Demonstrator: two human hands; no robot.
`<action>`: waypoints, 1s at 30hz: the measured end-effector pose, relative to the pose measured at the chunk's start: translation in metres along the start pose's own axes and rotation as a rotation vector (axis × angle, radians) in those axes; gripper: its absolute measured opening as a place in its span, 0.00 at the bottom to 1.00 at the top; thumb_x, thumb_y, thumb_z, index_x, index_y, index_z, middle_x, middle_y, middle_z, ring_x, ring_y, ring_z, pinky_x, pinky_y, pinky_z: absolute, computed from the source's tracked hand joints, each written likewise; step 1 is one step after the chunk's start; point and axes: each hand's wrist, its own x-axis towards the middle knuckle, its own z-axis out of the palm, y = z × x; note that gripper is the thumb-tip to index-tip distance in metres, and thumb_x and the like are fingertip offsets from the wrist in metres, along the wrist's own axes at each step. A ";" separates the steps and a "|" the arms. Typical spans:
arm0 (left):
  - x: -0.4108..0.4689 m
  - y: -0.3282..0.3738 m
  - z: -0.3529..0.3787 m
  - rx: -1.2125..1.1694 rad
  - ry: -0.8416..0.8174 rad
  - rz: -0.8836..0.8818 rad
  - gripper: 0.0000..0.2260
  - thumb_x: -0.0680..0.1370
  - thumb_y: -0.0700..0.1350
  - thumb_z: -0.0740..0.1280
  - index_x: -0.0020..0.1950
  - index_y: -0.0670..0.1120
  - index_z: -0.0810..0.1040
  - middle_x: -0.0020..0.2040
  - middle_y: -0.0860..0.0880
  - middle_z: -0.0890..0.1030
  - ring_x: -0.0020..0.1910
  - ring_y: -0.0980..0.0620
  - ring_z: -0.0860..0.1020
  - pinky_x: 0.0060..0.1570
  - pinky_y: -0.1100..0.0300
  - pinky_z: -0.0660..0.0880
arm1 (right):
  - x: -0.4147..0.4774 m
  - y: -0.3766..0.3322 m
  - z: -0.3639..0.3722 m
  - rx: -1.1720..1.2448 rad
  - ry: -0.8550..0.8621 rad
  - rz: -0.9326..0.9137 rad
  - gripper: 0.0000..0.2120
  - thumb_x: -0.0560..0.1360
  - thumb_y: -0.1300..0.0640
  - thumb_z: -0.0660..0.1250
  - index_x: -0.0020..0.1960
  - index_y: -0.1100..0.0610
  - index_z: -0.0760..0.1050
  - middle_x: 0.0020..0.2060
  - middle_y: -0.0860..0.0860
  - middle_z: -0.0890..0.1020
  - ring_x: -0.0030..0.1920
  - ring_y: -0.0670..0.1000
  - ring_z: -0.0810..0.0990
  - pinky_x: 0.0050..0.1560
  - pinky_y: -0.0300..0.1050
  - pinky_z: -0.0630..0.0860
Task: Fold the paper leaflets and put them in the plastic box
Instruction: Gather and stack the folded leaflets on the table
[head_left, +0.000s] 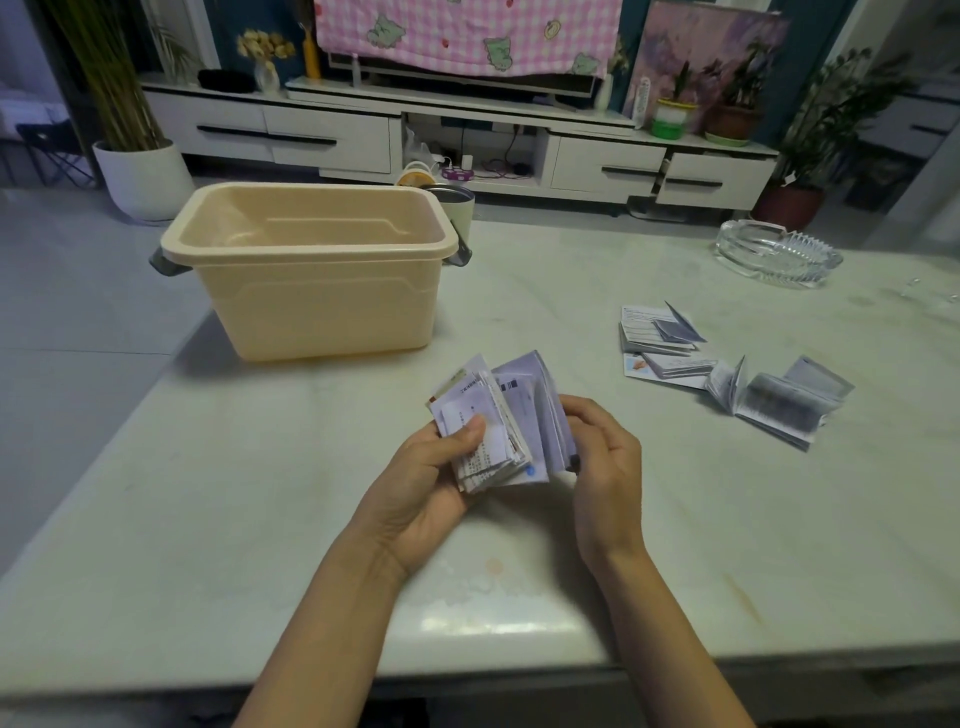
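Note:
A stack of folded paper leaflets (511, 415) is held above the middle of the table. My left hand (431, 478) grips it from below, thumb pressed on the top sheet. My right hand (605, 457) curls round the stack's right edge. The beige plastic box (317, 306) stands open at the table's far left, its inside showing no leaflets. More folded leaflets (662, 338) lie on the table to the right, and one leaflet (779, 402) lies half unfolded beside them.
A glass ashtray (779, 254) sits at the far right of the pale marble table (260, 519). A metal cup (460, 208) stands just behind the box. The table's near edge runs below my forearms. A TV cabinet and potted plants stand beyond.

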 end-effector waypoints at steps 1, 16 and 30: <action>-0.001 0.002 0.000 -0.049 -0.001 -0.019 0.18 0.69 0.38 0.63 0.58 0.38 0.76 0.55 0.40 0.81 0.49 0.46 0.82 0.52 0.49 0.77 | 0.000 -0.001 -0.001 0.038 -0.018 0.028 0.14 0.73 0.56 0.55 0.38 0.52 0.79 0.31 0.44 0.80 0.33 0.43 0.75 0.34 0.34 0.71; 0.007 -0.008 -0.005 0.181 -0.019 0.194 0.19 0.73 0.40 0.62 0.64 0.39 0.72 0.57 0.41 0.81 0.55 0.46 0.80 0.55 0.54 0.78 | 0.001 0.007 0.002 -0.114 -0.188 0.017 0.11 0.81 0.58 0.56 0.57 0.49 0.74 0.49 0.41 0.81 0.49 0.41 0.79 0.52 0.34 0.73; 0.009 -0.027 -0.009 1.076 0.068 0.554 0.31 0.69 0.38 0.59 0.70 0.53 0.57 0.67 0.47 0.70 0.65 0.53 0.71 0.67 0.57 0.68 | 0.000 0.014 0.002 -0.102 -0.278 0.085 0.24 0.69 0.74 0.59 0.59 0.53 0.68 0.53 0.49 0.79 0.53 0.42 0.79 0.53 0.32 0.72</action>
